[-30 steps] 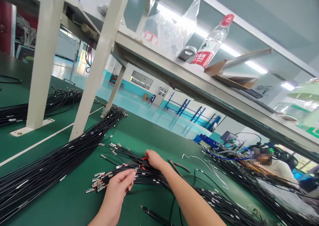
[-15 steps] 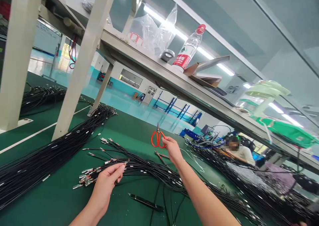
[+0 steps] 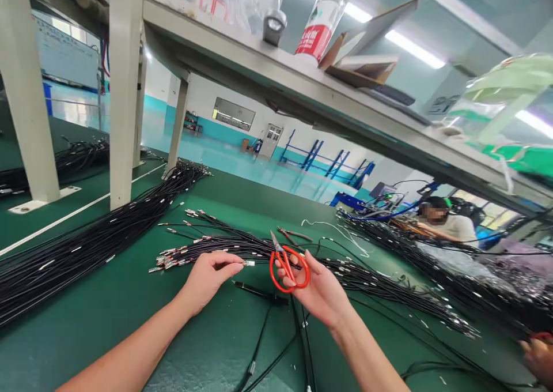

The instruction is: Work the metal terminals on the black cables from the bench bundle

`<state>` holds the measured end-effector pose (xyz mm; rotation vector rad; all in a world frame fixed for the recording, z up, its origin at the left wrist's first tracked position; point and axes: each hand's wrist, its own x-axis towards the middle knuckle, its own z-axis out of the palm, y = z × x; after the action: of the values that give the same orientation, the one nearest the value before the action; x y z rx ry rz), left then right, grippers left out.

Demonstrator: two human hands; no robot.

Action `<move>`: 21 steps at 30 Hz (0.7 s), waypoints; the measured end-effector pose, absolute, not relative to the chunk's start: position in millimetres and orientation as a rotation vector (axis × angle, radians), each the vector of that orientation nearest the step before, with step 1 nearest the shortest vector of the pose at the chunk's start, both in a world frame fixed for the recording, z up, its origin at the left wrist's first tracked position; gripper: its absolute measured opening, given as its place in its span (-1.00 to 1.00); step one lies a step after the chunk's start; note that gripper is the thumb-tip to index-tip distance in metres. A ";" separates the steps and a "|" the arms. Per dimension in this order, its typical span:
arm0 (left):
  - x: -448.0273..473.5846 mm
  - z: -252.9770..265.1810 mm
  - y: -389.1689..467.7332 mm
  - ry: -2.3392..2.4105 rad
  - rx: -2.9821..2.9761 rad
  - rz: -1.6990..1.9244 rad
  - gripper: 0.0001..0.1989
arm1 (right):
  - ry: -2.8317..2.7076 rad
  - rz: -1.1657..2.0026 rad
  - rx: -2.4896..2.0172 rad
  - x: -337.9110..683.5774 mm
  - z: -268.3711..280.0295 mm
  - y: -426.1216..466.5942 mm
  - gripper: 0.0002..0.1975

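Note:
My left hand [image 3: 211,279] is closed in a pinch on a cable end [image 3: 249,263], whose small white tip sticks out past thumb and forefinger toward the scissors. Red-handled scissors [image 3: 288,271] rest in my right hand [image 3: 317,285], palm up, fingers curled through and around the loops, blades pointing up and away. Behind both hands runs a bundle of black cables [image 3: 242,245] with white labels and metal terminals at its left end. A dark pen-like tool [image 3: 259,293] lies on the green table between the hands. Beyond the scissors lie pliers [image 3: 296,234].
A thick black cable bundle [image 3: 108,245] stretches along the left by the shelf posts [image 3: 126,92]. Overhead, a shelf [image 3: 242,52] carries a bottle [image 3: 317,34]. More cables [image 3: 389,236] lie at right, near another person [image 3: 453,225]. Another person's hand [image 3: 538,354] shows at the right edge.
My right hand has come back nearer with the scissors, turned palm up, beside my left hand. My left hand has shifted right with the cable end. The view has tilted downward.

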<state>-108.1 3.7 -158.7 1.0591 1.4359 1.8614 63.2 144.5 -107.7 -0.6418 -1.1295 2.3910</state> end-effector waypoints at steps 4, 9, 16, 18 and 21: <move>-106.7 -157.4 2.1 1.565 1.278 1.752 -0.89 | -1.099 2.436 -0.549 65.0 -97.6 146.4 -0.83; -105.6 -157.4 1.6 1.656 1.383 1.657 -0.88 | -0.922 2.464 -0.388 56.7 -112.7 142.0 -0.90; -101.1 -157.3 1.5 1.702 1.474 1.602 -0.88 | -1.229 2.438 -0.414 59.9 -130.9 116.8 -0.72; -99.8 -156.9 1.3 1.699 1.514 1.572 -0.86 | -1.459 2.211 -0.492 61.0 -128.3 108.5 -0.67; -97.1 -156.1 0.9 1.692 1.533 1.546 -0.85 | -1.692 1.840 -0.645 59.8 -127.2 99.4 -0.62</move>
<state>-97.1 0.9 -156.1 1.5330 1.6920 1.5459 59.8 99.4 -127.2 -0.6450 -1.6915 1.8398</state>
